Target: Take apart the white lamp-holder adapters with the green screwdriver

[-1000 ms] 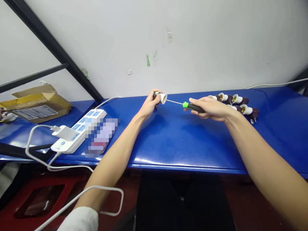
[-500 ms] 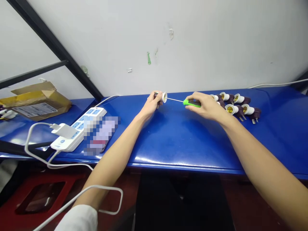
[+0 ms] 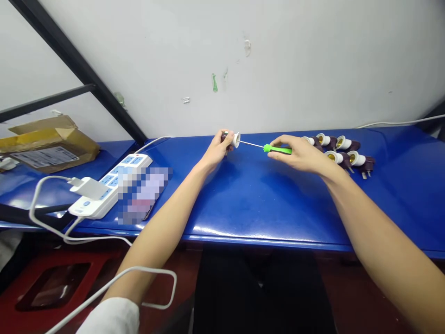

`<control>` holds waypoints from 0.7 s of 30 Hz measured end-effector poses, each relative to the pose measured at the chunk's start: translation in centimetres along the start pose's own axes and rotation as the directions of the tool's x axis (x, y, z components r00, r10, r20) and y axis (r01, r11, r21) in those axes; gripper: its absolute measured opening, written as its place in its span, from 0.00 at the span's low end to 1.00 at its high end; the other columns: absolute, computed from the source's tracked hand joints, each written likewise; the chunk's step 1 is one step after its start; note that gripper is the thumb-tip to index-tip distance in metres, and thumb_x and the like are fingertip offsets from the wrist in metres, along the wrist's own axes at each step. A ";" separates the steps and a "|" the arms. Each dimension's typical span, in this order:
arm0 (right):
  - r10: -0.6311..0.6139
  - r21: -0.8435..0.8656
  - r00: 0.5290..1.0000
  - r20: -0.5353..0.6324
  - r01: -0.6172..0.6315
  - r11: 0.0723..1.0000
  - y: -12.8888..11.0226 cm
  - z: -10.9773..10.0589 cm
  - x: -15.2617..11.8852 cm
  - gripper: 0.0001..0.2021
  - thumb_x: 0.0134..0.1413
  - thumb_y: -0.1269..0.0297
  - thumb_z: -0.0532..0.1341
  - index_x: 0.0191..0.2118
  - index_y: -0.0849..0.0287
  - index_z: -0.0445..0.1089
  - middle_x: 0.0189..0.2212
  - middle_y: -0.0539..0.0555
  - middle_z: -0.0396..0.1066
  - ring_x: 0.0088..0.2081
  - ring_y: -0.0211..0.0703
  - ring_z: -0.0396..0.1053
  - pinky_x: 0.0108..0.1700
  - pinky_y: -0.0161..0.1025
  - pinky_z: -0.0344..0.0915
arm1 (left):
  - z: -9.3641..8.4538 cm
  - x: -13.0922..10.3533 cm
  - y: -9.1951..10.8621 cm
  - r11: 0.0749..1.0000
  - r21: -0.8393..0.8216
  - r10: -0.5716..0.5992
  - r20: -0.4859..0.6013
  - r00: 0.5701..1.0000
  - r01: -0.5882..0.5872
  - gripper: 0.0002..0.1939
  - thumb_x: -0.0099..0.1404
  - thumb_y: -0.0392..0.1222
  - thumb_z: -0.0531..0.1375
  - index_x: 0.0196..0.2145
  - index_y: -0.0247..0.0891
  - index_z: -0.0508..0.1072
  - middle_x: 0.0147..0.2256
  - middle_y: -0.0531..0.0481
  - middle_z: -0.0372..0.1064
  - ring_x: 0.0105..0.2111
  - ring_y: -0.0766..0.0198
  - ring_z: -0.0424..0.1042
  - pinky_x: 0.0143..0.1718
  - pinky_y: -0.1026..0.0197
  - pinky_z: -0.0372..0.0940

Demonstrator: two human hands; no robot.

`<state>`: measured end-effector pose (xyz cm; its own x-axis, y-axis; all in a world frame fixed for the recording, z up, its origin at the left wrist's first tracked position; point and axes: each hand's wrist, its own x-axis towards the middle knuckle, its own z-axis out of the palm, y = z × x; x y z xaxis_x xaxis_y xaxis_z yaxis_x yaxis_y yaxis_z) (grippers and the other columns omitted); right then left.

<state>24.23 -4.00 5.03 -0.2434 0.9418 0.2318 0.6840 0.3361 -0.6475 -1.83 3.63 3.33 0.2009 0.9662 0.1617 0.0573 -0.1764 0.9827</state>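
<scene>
My left hand is closed around a plug-in bulb socket, white at its flared mouth and dark brown behind. The mouth faces right. Between the fingers and thumb of my right hand is a screwdriver with a green and black handle. Its thin shaft points left, and the tip reaches into the socket's mouth, where it is hidden. Just beyond my right hand lie several more bulb sockets, white and dark brown with brass-coloured threads inside and flat plug pins.
On the left of the blue table lies a white power strip with a white charger plugged in. A blurred-out phone lies beside it. A torn cardboard package sits beyond the black frame. White cable loops over my left forearm.
The screwdriver handle has turned, showing its green and black sides differently. Both hands keep their grips, with the tip still in the socket. The whole view has shifted slightly.
</scene>
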 end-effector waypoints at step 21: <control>0.010 -0.031 0.995 0.102 -0.007 1.000 1.6 1.1 -0.1 0.21 0.61 0.42 0.58 0.44 0.54 0.72 0.33 0.56 0.78 0.31 0.49 0.73 0.38 0.46 0.68 | 1.1 -0.9 0.1 1.000 0.028 -0.005 -0.051 0.999 0.006 0.08 0.78 0.42 0.59 0.38 0.40 0.67 0.28 0.57 0.66 0.27 0.70 0.65 0.36 0.66 0.62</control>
<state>24.60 -3.52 3.20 -0.3056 0.9403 0.1495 0.7065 0.3292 -0.6265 -0.94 2.51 3.14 0.1505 0.9753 0.1615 0.0861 -0.1757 0.9807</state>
